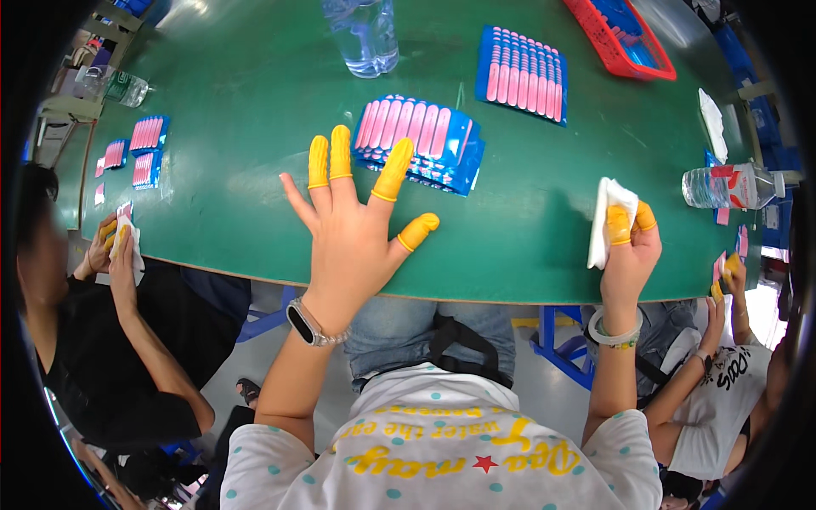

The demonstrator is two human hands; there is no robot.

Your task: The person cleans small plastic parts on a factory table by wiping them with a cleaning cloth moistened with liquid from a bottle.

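Note:
My left hand is spread over the green table, yellow finger cots on the thumb and three fingers, the little finger bare. Its fingertips reach the near edge of a blue sheet stack carrying a row of pink, round-ended strips; whether they touch it I cannot tell. Nothing is in that hand. To the right, my right hand, also in yellow finger cots, pinches a folded white cloth upright above the table near its front edge. Part of the cloth is hidden behind the fingers.
Farther back lies another blue sheet of pink strips, beside a red basket. A clear water bottle stands at the back; another bottle lies at right. People work on both sides, the left one's hands holding white cloth.

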